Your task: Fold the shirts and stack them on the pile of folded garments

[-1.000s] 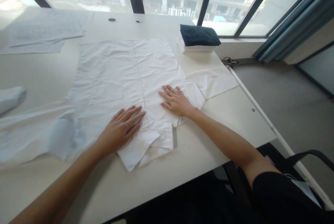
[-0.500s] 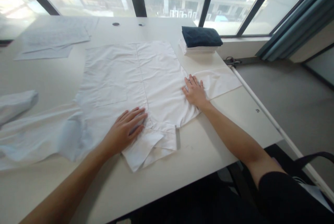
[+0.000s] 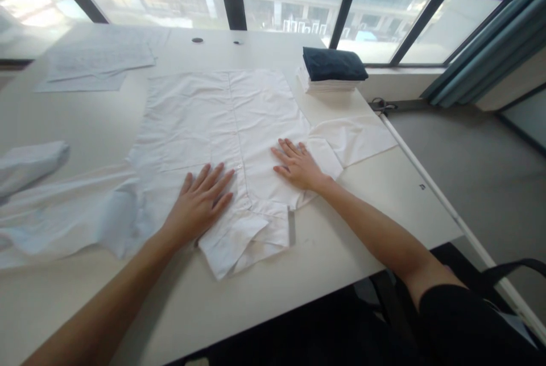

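Note:
A white button-up shirt (image 3: pixel 222 121) lies spread face up on the white table (image 3: pixel 341 235), its collar (image 3: pixel 243 238) toward me. My left hand (image 3: pixel 198 204) rests flat and open on the shirt's chest, left of the button placket. My right hand (image 3: pixel 298 167) lies flat and open on the shirt to the right of the placket, near the shoulder. The right sleeve (image 3: pixel 354 135) stretches out toward the table's right edge. The left sleeve (image 3: pixel 55 221) trails off to the left.
A stack of folded clothes (image 3: pixel 333 69), dark blue on top of white, stands at the table's back right corner. Paper sheets (image 3: pixel 94 61) lie at the back left. A folded white piece (image 3: pixel 29 164) sits at the left edge. Windows run behind the table.
My right hand slid back left from the shoulder seam onto the shirt's chest. My left hand shifted slightly left, fingers spread wider.

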Demonstrator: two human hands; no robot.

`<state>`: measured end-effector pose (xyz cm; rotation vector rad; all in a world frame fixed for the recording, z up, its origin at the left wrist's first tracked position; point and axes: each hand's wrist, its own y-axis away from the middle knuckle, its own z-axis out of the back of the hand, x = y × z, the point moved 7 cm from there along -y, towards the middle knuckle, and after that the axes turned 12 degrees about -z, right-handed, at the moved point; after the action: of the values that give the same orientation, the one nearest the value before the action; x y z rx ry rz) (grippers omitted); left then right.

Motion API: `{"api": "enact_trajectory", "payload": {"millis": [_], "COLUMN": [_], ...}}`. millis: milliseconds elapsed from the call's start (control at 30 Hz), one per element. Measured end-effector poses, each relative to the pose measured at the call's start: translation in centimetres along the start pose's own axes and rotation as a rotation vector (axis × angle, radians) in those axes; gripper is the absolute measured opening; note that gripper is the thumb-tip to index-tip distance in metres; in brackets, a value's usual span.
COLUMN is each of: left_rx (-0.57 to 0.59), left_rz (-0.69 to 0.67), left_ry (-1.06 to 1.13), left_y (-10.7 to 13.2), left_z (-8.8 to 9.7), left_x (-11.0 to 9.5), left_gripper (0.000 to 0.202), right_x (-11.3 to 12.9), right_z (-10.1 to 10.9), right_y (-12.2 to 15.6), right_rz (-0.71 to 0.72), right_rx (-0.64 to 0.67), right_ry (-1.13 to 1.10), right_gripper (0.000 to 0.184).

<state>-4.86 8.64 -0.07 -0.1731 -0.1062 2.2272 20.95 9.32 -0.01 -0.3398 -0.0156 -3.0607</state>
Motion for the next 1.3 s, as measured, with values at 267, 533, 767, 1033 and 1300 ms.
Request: {"api": "enact_trajectory", "payload": {"millis": [267,533,767,1033,1300], "left_rx": [0.031,0.018,0.01,0.017,0.016], "left_rz": [0.007,0.007,0.004,0.013,0.008], "left_ry": [-0.025,-0.028,-0.017,-0.005,-0.007], "left_y": [0.2,0.2,0.1,0.2,0.3], "left_z": [0.2,0.2,0.4,0.2,0.2], "left_x": [0.0,0.1,0.0,0.1,0.2], "left_gripper": [0.058,0.056,0.057,0.056,0.057], "right_x": [-9.8,-9.6,0.0,0.5,-1.3], "right_z": [2.0,3.8,2.1,0.1,0.3], "right_y": [-1.0,-0.4,1.2,1.0,0.1], "right_rz": [-0.49,-0.525,-0.007,-0.051,-0.19], "right_rx": [-0.173,-0.349,-0.207,-0.02,-0.081], "right_ry": [0.055,0.015,-0.108,-0.009,-0.024], "right_gripper": [0.065,0.06,0.059,0.062,0.062]}}
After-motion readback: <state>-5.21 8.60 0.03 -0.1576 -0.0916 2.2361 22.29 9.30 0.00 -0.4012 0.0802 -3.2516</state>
